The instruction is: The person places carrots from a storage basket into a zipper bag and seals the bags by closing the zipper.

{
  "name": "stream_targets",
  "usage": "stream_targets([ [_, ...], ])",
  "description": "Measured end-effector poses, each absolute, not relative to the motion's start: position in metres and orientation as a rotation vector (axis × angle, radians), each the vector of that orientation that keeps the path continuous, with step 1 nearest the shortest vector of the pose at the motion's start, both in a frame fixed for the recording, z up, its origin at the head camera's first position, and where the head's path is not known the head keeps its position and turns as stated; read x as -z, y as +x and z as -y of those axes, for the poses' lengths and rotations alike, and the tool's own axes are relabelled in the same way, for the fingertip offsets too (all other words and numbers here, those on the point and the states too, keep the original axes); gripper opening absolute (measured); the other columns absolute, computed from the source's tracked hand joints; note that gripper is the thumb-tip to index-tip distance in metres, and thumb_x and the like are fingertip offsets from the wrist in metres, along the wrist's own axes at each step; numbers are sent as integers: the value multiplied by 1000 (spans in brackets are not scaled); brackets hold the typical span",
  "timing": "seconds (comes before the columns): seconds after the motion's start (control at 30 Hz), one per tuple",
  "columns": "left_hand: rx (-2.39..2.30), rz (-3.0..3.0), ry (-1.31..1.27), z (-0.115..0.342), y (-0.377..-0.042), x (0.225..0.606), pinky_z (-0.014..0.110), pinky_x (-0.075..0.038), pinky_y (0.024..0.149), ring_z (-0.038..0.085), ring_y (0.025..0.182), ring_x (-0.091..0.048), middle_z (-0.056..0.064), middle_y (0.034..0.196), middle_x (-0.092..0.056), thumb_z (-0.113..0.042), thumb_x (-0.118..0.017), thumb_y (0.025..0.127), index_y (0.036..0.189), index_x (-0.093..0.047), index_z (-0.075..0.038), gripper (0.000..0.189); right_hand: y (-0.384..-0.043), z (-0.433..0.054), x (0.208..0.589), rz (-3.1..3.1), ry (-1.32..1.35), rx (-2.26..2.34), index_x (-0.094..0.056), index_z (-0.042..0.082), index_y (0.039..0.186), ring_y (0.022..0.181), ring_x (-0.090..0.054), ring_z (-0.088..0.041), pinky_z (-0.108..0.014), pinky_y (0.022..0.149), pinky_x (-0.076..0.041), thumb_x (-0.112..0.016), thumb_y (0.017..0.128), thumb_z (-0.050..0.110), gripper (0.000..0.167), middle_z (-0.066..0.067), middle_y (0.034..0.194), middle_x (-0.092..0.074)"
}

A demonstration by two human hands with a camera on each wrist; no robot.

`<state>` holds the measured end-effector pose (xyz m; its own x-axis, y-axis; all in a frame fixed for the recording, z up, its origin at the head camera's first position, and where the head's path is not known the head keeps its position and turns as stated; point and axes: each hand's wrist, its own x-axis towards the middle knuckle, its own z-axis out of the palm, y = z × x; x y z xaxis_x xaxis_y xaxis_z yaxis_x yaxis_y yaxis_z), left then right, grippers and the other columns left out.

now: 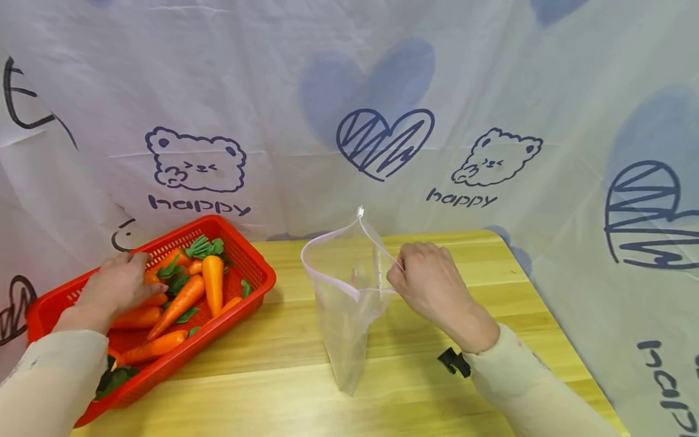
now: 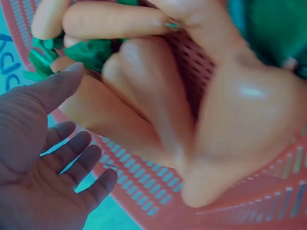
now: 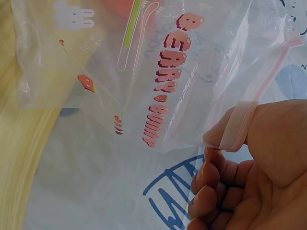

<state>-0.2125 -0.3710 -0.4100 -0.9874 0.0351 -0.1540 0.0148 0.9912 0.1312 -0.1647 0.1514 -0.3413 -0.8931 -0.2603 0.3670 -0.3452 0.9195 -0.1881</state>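
Observation:
My left hand (image 1: 117, 285) is over the left part of a red plastic basket (image 1: 256, 267) of carrots. In the left wrist view, the left hand (image 2: 53, 158) has loosely spread fingers, and its thumb overlaps one orange carrot (image 2: 105, 115); whether it touches is unclear. Several other carrots (image 1: 213, 282) with green leafy tops lie in the basket. My right hand (image 1: 431, 282) pinches the pink-edged rim of a clear zip bag (image 1: 344, 328), which stands with its mouth wide. Pink lettering (image 3: 168, 72) shows on the bag in the right wrist view, where thumb and index finger of my right hand (image 3: 249, 167) grip a corner.
A light wood-grain table (image 1: 262, 388) carries the basket at left and the bag in the middle. Behind hangs a pale curtain (image 1: 284, 170) printed with hearts and bears. A small black clip (image 1: 454, 362) shows beside my right wrist.

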Motion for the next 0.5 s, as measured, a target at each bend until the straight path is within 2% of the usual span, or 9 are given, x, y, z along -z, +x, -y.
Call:
stream_targets([
  [0.1,-236,-2910,-23,387,-208,416,76,-32,92,62,116,-29,46,133,-29,-61,-69,78,139,-30,14,105,-166,-151,342,2742,445,-362,-49,15,62,60,-45,-19,-36,65,-40,-55,80,13,18,1,60,-47],
  [0.2,-205,-2891,-24,396,-206,421,75,-35,88,62,112,-34,45,131,-34,-51,-69,81,137,-33,15,94,-166,-151,341,2738,447,-363,-49,15,62,59,-45,-19,-35,65,-40,-55,79,13,18,1,60,-47],
  [0.33,-180,-2889,-3,405,-207,428,72,-36,91,59,106,-42,44,129,-39,-39,-69,82,135,-37,16,82,-165,-150,341,2741,442,-363,-49,16,63,60,-45,-19,-35,64,-40,-55,79,14,17,2,60,-47],
  [0.5,-213,-2904,11,405,-207,434,71,-33,96,57,107,-43,43,127,-42,-37,-70,83,135,-38,15,80,-165,-149,340,2753,430,-355,-50,16,64,60,-46,-19,-36,64,-40,-56,80,15,17,2,60,-48],
])
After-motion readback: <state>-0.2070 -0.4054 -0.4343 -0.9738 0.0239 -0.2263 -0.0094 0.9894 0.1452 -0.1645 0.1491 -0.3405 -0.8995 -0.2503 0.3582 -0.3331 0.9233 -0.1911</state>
